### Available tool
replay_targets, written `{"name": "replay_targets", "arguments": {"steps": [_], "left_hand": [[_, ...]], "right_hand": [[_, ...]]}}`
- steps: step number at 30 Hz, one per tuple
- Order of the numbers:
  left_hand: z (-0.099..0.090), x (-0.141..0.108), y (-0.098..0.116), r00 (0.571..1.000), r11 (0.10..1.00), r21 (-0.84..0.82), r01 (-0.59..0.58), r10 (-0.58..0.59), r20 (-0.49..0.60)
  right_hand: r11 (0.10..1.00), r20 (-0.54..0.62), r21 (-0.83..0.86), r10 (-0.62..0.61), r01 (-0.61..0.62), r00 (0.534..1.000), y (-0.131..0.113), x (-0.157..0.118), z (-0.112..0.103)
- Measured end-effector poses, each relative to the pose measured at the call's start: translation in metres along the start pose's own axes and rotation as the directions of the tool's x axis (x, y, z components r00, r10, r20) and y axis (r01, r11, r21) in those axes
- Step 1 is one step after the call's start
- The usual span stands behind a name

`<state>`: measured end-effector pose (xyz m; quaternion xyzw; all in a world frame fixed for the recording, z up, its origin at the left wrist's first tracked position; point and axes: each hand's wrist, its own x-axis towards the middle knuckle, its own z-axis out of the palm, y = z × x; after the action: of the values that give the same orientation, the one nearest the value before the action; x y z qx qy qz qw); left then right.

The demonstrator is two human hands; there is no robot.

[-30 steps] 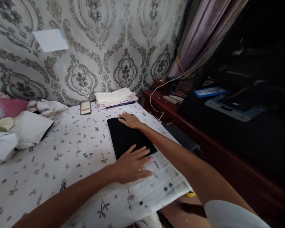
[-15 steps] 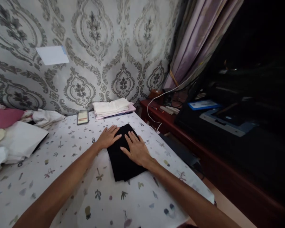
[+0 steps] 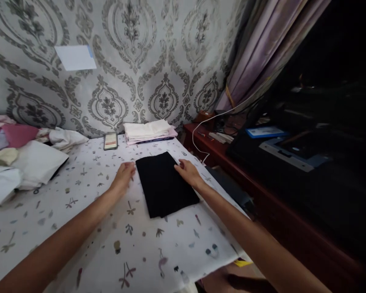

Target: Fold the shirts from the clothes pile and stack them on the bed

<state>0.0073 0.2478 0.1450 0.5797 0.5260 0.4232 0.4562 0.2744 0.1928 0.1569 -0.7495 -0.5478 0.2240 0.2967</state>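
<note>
A folded black cloth (image 3: 166, 187) lies flat on the patterned white bed sheet (image 3: 106, 232), its kind not clear from the folds. My left hand (image 3: 124, 176) is just off the cloth's upper left side, fingers loosely bent and slightly blurred, with nothing visible in them. At the opposite side, my right hand (image 3: 189, 173) hovers by the cloth's right edge. Its thumb and forefinger are a little apart and point inward over that edge; the other fingers are partly hidden behind them.
A stack of folded white and pink cloths (image 3: 149, 132) sits against the wall, beside a small dark-framed card (image 3: 110, 141). Loose clothes (image 3: 33, 162) are heaped at left. Along the right stands a dark red cabinet (image 3: 219, 148) with a white cable (image 3: 194, 140) and a blue-edged item (image 3: 266, 132).
Both hands have lifted off the black cloth and moved apart to its two sides, uncovering its top. The cloth stays flat. The camera view has shifted slightly.
</note>
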Motion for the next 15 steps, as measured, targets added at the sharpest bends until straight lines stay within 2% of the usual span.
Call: {"name": "replay_targets", "arguments": {"steps": [2,3,4,6,8,9,12,15], "left_hand": [[0.0,-0.033,0.01,0.983,0.963,-0.202,0.177,-0.162,0.09],[0.001,-0.046,0.017,0.96,0.922,-0.28,0.266,-0.227,0.162],[0.002,-0.058,0.024,0.928,0.879,-0.32,0.353,-0.285,0.24],[0.007,-0.077,0.039,0.832,0.77,-0.352,0.532,-0.397,0.388],[0.016,-0.089,0.049,0.765,0.708,-0.339,0.619,-0.448,0.463],[0.022,-0.094,0.053,0.757,0.694,-0.347,0.631,-0.452,0.473],[0.04,-0.103,0.06,0.777,0.685,-0.389,0.616,-0.451,0.439],[0.043,-0.104,0.065,0.785,0.701,-0.365,0.613,-0.489,0.381]], "right_hand": [[0.999,0.031,0.012,0.052,-0.053,0.998,-0.001,0.01,-0.006],[0.997,0.047,0.021,0.074,-0.075,0.996,-0.002,0.014,-0.008],[0.995,0.065,0.031,0.094,-0.096,0.993,-0.004,0.017,-0.009],[0.989,0.098,0.056,0.128,-0.134,0.987,-0.007,0.02,-0.009],[0.982,0.126,0.092,0.154,-0.167,0.98,-0.011,0.021,-0.009],[0.977,0.136,0.115,0.165,-0.181,0.977,-0.012,0.021,-0.009],[0.956,0.162,0.197,0.188,-0.219,0.969,-0.014,0.022,-0.01],[0.911,0.221,0.309,0.211,-0.273,0.952,-0.018,0.019,-0.014]]}}
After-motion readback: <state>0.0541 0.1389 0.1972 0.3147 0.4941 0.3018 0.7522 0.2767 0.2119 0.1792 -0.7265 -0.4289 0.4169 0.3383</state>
